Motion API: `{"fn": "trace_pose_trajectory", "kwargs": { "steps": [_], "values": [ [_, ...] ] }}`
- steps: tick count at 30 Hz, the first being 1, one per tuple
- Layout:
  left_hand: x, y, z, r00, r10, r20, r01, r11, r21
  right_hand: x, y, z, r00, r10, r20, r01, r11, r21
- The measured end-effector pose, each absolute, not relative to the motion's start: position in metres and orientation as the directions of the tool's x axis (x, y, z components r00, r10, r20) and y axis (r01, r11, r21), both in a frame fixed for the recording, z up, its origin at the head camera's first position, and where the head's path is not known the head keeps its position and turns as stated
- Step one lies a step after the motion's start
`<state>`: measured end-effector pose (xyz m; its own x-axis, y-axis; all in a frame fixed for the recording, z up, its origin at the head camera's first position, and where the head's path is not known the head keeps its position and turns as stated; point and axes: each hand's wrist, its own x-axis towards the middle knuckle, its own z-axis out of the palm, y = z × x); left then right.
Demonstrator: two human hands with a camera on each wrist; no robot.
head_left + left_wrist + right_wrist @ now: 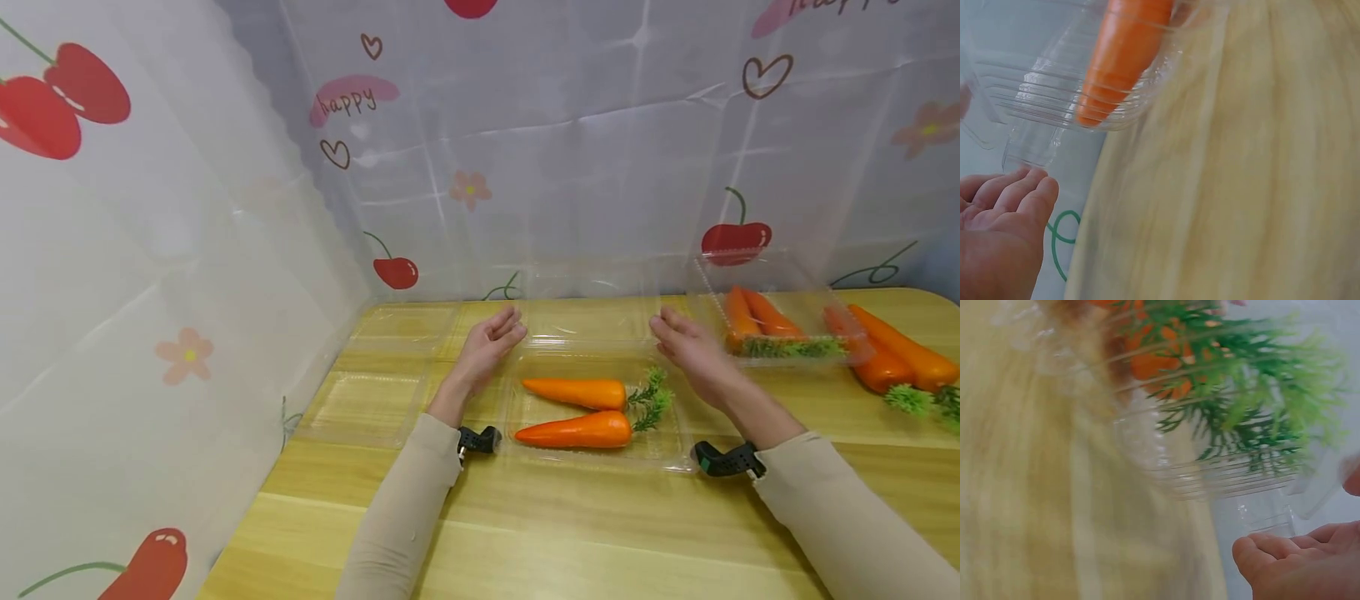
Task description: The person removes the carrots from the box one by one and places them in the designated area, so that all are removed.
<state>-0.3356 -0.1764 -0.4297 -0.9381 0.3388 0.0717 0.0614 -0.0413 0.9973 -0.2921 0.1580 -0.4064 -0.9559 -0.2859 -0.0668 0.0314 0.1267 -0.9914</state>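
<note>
A clear plastic clamshell box [491,450] lies on the table with its lid [588,318] raised at the back. Inside are two toy carrots, an upper one [577,392] and a lower one [576,430], tips to the left and green tops [654,402] to the right. My left hand [486,346] is at the lid's left side, fingers extended; in the left wrist view its fingertips [1038,178] meet the clear plastic edge. On the other side, my right hand [692,354] has its fingers [1266,547] stretched toward the lid's right edge. Neither hand grips anything.
To the right stands another clear box [843,354] holding carrots, with loose carrots [900,354] beside it. An open transparent box [360,417] lies at the left. A cherry-printed curtain [570,175] hangs behind the wooden table [562,533].
</note>
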Motion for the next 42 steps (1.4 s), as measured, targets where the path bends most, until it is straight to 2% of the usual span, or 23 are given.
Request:
{"fn": "trace_pose_trajectory", "kwargs": {
  "steps": [23, 30, 35, 42],
  "values": [
    [-0.335, -0.176, -0.438, -0.947, 0.314, -0.065, -0.081, -0.036, 0.996, -0.292, 0.157, -0.42, -0.956, -0.25, -0.154, 0.092, 0.24, -0.966],
    [-0.335, -0.177, -0.437, -0.948, 0.312, -0.063, -0.077, -0.034, 0.996, -0.291, 0.156, -0.418, -0.96, -0.236, -0.154, 0.106, 0.204, -0.973],
    [-0.334, -0.181, -0.434, -0.959, 0.283, -0.025, -0.038, -0.039, 0.999, -0.289, 0.156, -0.412, -0.967, -0.228, -0.112, 0.046, 0.277, -0.96],
    [-0.329, -0.186, -0.429, -0.966, 0.257, -0.005, 0.009, 0.051, 0.999, -0.282, 0.158, -0.393, -0.97, -0.237, -0.055, -0.051, 0.421, -0.905]
  ]
}}
